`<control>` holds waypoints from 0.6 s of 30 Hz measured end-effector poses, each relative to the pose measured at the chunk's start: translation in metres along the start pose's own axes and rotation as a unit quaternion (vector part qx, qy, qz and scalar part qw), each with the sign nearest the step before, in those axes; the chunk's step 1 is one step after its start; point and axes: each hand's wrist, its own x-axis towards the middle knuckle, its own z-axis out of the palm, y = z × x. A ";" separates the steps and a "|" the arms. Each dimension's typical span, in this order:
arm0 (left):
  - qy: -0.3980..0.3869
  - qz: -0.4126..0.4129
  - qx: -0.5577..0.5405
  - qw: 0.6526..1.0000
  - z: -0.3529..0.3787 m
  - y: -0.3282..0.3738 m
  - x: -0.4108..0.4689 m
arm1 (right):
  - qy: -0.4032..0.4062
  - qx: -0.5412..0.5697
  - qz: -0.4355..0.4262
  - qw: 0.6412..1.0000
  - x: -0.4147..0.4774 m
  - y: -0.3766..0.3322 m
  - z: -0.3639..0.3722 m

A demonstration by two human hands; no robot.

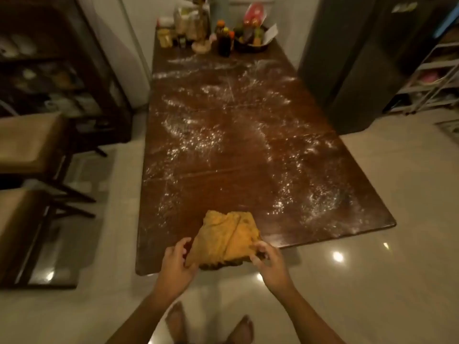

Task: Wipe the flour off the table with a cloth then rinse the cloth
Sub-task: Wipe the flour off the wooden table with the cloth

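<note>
You are pinching the cloth [228,240] with your left hand [177,259] and right hand [269,261] at the table's [347,219] near edge, so sweeping towards yourself is risking flour [193,135] spilling onto the floor [372,281]

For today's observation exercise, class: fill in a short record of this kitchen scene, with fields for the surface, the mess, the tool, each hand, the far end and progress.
surface: long brown table
mess: flour scattered over most of the top
tool: orange cloth, crumpled at the near edge
left hand: grips the cloth's left side
right hand: grips the cloth's right side
far end: bottles and jars
progress: flour not yet wiped
</note>
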 end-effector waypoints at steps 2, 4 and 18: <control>-0.013 -0.008 0.008 1.000 0.008 -0.012 -0.011 | -0.002 -0.035 0.009 0.999 -0.002 0.013 0.007; -0.054 -0.001 0.018 0.998 0.019 -0.021 -0.026 | -0.022 -0.039 0.035 0.998 -0.005 0.016 0.013; 0.066 -0.113 0.037 0.991 0.038 -0.019 -0.008 | -0.053 -0.021 0.051 0.997 -0.010 0.033 0.017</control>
